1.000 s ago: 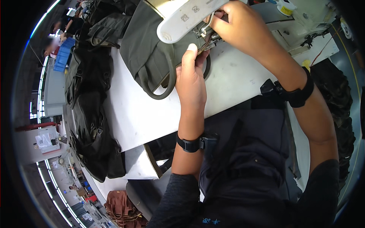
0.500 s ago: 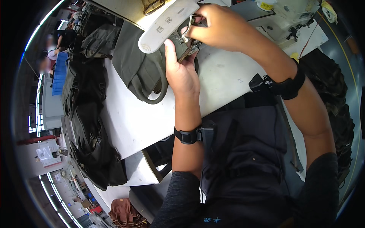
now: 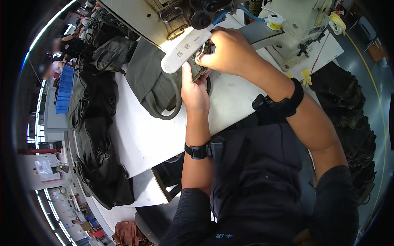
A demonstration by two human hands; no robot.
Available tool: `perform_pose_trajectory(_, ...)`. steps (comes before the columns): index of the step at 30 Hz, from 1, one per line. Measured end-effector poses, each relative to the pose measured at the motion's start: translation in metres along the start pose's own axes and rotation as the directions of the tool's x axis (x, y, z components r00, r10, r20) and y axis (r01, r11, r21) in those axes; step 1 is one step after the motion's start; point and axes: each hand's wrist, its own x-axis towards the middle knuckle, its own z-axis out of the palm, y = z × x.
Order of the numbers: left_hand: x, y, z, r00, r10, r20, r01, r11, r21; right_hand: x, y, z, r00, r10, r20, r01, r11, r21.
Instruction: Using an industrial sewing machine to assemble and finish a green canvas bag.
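The dark green bag (image 3: 154, 80) is lying on the white desk (image 3: 152, 147), set back from the near edge, its loop handle (image 3: 177, 100) curving toward that edge. Below the near left corner, a reddish-brown bag (image 3: 130, 234) is sitting beside a dark seat. Farther in, the left hand (image 3: 195, 93) is pinching the green bag at its zipper (image 3: 198, 75), the thumb lying on top and the other fingers mostly hiding beneath. The right hand (image 3: 230, 52) is curling beside a bent metal lever (image 3: 201, 52); its fingertips are hiding, so I cannot tell whether it is gripping. A white rounded bar (image 3: 186, 51) is hanging over the green bag, just beside both hands. Along the desk's left edge, dark bags (image 3: 96, 139) are lying in a row; well beyond the right end, more dark bags (image 3: 342, 110) are lying piled. Past the hands, the sewing machine (image 3: 141, 18) is standing over the green bag, and a white tub (image 3: 274, 22) is standing to its right. Beyond the left edge, a blue bin (image 3: 64, 90) is standing near other people (image 3: 69, 46).
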Motion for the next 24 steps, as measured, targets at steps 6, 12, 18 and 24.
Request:
perform_pose_trajectory(6,-0.003,0.003,-0.002,1.000,-0.010,-0.018,0.010,1.000,0.028,-0.001,0.012,-0.006,0.996,0.081,0.042,-0.084,0.994,0.075)
perform_pose_trajectory(12,-0.005,0.000,0.001,0.997,0.016,-0.078,-0.016,1.000,0.003,0.002,0.018,-0.004,0.986,0.115,0.119,-0.123,0.991,0.059)
perform_pose_trajectory(18,-0.003,-0.004,0.001,0.993,0.081,-0.085,-0.078,0.996,0.037,0.000,0.020,-0.001,0.998,0.055,0.034,-0.057,0.996,0.070)
perform_pose_trajectory(24,0.000,-0.005,-0.005,0.997,0.040,-0.069,-0.037,0.998,0.050,0.005,0.021,0.004,0.952,-0.143,0.272,0.230,0.920,-0.318)
